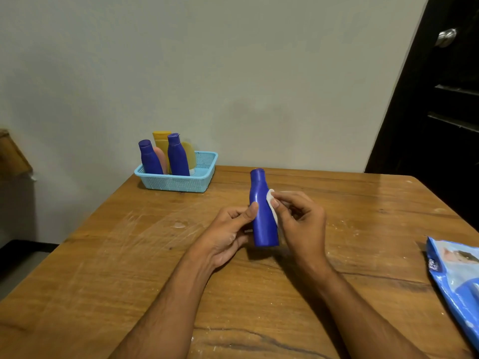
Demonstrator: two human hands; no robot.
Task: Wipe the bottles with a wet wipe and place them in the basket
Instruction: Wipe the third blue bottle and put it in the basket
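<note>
Two bare hands meet over the middle of the wooden desk (129, 255), both closed around one blue bottle (263, 218). The left hand (228, 237) grips the bottle's lower body from the left, thumb laid across its front, holding it nearly upright with the neck tipped slightly away and the base lifted just above the wood. The right hand (300, 216) pinches a white wet wipe (270, 200) between thumb and fingers and presses it against the bottle's right side, about mid-height. Toward the far left corner of the desk, near the wall, sits a light blue mesh basket (204, 161). Standing in it are two more blue bottles (177, 158), a yellow bottle (162, 141) behind them, a pink one (160, 156) between the blue pair, and another yellowish container (189, 154) further right; the basket's right portion holds nothing visible. At the right edge of the desk lies a blue wipes packet (458, 281), partly cut off by the frame. A dark door (440, 99) with a metal knob stands beyond the desk on the right.
</note>
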